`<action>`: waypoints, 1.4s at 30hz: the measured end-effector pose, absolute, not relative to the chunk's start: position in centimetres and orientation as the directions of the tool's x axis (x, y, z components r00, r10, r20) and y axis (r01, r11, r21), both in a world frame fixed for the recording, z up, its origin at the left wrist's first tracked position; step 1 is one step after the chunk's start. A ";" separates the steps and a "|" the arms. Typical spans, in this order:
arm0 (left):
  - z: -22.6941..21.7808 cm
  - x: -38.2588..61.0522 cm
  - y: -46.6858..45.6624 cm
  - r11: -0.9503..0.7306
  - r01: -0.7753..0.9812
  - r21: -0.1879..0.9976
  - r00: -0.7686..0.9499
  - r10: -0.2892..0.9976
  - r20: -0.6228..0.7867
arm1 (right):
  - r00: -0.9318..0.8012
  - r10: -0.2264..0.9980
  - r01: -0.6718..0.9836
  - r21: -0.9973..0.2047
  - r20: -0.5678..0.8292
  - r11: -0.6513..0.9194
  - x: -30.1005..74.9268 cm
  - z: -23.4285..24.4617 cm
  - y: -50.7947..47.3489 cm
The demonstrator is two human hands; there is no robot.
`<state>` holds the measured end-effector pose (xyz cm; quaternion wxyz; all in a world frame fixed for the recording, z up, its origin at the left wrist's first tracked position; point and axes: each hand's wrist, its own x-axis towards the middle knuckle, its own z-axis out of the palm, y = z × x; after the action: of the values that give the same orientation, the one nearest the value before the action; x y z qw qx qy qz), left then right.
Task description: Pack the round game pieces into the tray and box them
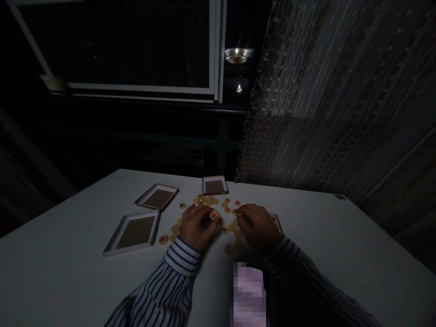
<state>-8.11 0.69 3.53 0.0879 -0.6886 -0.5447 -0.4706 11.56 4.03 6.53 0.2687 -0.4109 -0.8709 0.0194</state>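
My left hand point(197, 225) is closed, pinching a Chinese chess piece point(214, 215) with a red character between thumb and fingers, its face turned up toward me. My right hand point(260, 225) is bent over the table with thumb and index finger drawn together at another chess piece point(234, 211). Several round wooden pieces lie loose between and around both hands, some face down and some showing red or black characters. One red-marked piece point(163, 239) lies left of my left wrist. A black-marked piece point(225, 230) sits between the hands.
Shallow open trays stand on the white table point(81, 272): one at near left point(155, 227), one behind it point(175, 193), one at the back point(215, 178). A partly hidden tray point(278, 222) is beyond my right hand. A bead curtain point(306, 91) hangs at right; the room is dim.
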 end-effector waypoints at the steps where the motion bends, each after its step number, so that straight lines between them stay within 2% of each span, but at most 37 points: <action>1: 3.5 -7.9 0.6 -0.402 0.826 0.396 -0.035 0.665 0.746 | -0.516 0.730 0.710 -0.253 0.447 0.657 11.8 6.5 4.0; 9: 3.5 -6.6 0.6 -0.400 0.791 0.463 -0.048 0.714 0.699 | -0.508 0.748 0.730 -0.248 0.427 0.637 12.7 7.3 4.3; 17: 4.6 -4.4 1.6 -0.305 0.686 0.661 -0.232 0.769 0.596 | -0.506 0.746 0.727 -0.252 0.432 0.639 13.4 8.7 4.1; 21: 5.0 -2.7 2.0 -0.316 0.491 0.812 -0.304 0.811 0.499 | -0.485 0.752 0.724 -0.278 0.446 0.632 13.6 8.7 4.2; 26: 3.1 -1.5 1.7 -0.239 0.120 0.963 -0.357 0.895 0.267 | -0.461 0.761 0.715 -0.318 0.456 0.623 13.3 8.0 4.3; 29: 2.3 -1.5 1.5 -0.180 -0.057 0.982 -0.345 0.927 0.150 | -0.439 0.775 0.703 -0.363 0.454 0.611 13.0 7.5 4.3; 32: 2.0 -1.7 1.6 -0.152 -0.160 0.975 -0.341 0.936 0.090 | -0.438 0.787 0.682 -0.410 0.434 0.606 12.6 6.9 4.4; 42: 1.9 -1.4 1.4 -0.120 -0.357 0.926 -0.264 0.964 0.022 | -0.478 0.794 0.600 -0.520 0.376 0.608 12.3 6.7 4.3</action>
<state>-1.39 1.39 1.92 -0.4981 -0.3460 -0.4383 -0.6634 12.26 4.33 6.67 0.3015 -0.4127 -0.8443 0.1608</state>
